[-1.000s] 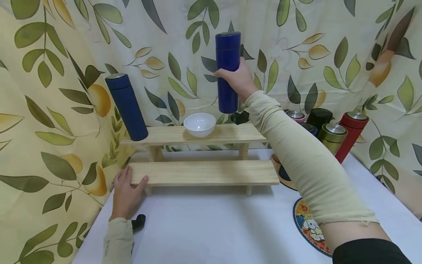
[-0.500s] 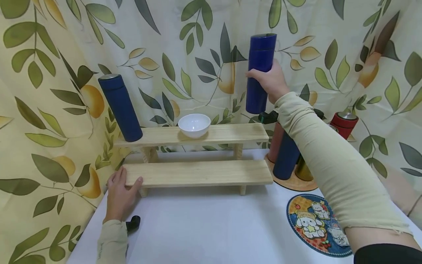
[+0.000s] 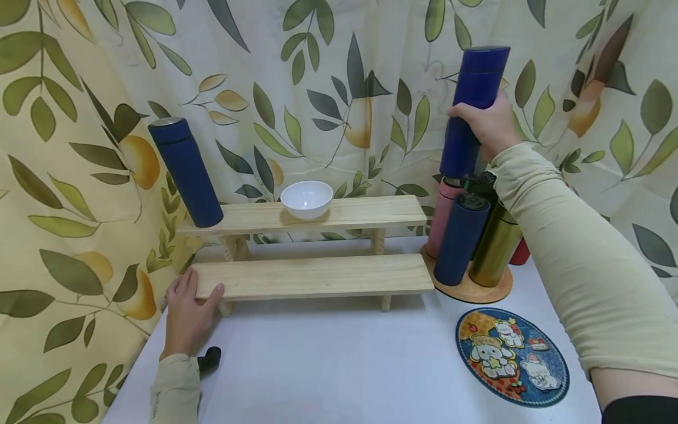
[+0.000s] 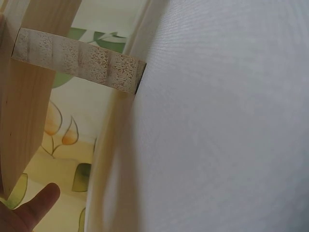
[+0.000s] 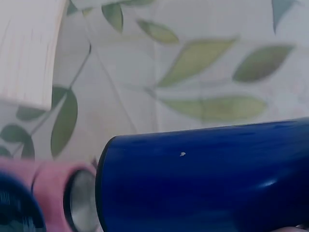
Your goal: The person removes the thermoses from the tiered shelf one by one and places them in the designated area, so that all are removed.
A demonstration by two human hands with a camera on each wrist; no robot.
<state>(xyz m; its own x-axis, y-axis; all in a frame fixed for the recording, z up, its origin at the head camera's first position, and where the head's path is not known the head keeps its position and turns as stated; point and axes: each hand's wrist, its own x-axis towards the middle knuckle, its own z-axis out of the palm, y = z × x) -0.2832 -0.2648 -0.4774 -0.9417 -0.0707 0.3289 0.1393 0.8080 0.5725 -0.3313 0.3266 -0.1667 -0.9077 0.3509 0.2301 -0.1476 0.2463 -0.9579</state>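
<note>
My right hand grips a glossy blue thermos in the air, its base just over or behind a pink thermos. It leans slightly, top to the right. In the right wrist view the blue thermos has its base close to the pink thermos; contact cannot be told. My left hand rests at the left end of the lower wooden shelf, thumb on the front side. The left wrist view shows the thumb straight, below the shelf's wood.
A dark blue thermos and a white bowl stand on the upper shelf. Blue, gold and red thermoses crowd around a round wooden board. A cartoon-printed round mat lies in front.
My right hand has carried the blue thermos rightward, from above the upper shelf to over the group of thermoses, and it now tilts. The left hand stays at the lower shelf's end.
</note>
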